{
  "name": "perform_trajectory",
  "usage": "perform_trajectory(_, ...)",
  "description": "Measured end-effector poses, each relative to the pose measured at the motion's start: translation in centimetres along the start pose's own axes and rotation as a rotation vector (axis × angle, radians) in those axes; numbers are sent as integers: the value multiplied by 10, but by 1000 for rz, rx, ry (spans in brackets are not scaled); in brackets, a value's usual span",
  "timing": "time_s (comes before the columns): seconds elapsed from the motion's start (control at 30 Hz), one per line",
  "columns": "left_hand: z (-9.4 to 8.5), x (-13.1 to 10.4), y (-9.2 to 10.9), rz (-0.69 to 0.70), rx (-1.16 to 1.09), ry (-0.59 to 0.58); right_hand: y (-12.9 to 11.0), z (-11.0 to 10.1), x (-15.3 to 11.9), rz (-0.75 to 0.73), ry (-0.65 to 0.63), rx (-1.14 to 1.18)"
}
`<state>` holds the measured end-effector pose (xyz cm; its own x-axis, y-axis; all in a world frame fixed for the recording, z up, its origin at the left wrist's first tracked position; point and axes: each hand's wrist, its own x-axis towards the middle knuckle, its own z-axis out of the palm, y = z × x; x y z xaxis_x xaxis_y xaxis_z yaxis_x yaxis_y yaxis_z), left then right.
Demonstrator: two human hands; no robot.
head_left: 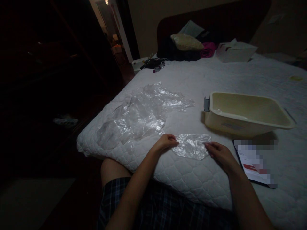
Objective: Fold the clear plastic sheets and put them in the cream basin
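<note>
Grip: left hand [165, 142] and right hand [219, 153] each pinch an end of a clear plastic bag [192, 146], stretching it flat.
Beneath grip: quilted bed [192, 179], supporting the bag.
Beyond grip: beige tub [247, 113].

Both bare forearms reach forward and angle inward; the left hand [165, 142] curls its fingers [173, 138] knuckles-up, the right hand [219, 153] lies flatter.

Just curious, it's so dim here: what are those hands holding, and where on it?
A small clear plastic bag on the white quilted bed: left hand pinches its left end, right hand its right end.
</note>
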<state>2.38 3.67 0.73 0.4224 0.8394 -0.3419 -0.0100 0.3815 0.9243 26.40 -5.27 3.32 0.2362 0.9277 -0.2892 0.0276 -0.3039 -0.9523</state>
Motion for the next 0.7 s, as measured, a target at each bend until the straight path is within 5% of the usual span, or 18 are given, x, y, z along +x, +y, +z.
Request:
perform_trajectory(0.43,-2,-7,-11,249,183,13,3,3,-3,-84,126,-16)
perform_trajectory(0.7,-2,-9,-13,247,261,55,9,-4,-2,-218,118,-126)
